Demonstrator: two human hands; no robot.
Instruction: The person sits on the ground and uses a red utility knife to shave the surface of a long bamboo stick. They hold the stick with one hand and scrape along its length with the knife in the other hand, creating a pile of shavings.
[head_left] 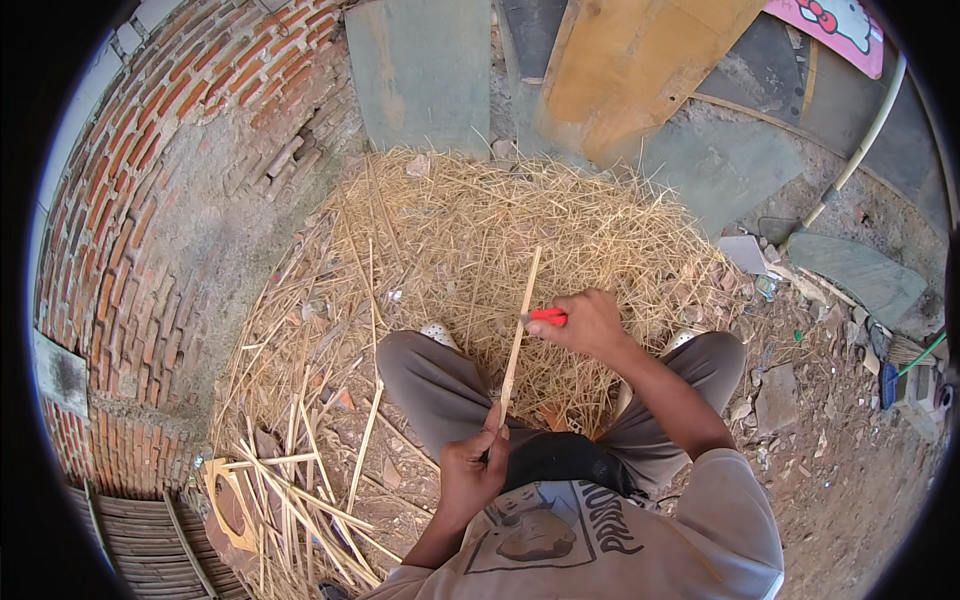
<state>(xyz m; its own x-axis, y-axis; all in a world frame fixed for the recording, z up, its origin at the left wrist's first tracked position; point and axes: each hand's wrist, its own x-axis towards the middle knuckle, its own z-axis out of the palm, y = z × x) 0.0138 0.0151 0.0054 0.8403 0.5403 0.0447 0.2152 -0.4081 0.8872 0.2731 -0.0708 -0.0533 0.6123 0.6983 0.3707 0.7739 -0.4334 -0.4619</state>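
Note:
My left hand (pixel 474 470) is closed around the lower end of a pale bamboo strip (pixel 519 332), which slants up and away over my lap. In my right hand (pixel 592 325) is a small knife with a red handle (pixel 547 316). Its dark blade lies against the strip, a little above the strip's middle. The far end of the strip stands free above a wide heap of thin bamboo shavings (pixel 480 215). My bent knees lie on both sides of the work.
Several longer bamboo strips (pixel 300 490) lie in a loose pile at my left. A worn brick wall (pixel 150 220) rises beyond them. Boards and slabs (pixel 420 75) lean behind the shavings. Stone rubble (pixel 775 400) and a green-handled broom (pixel 905 365) are on the right.

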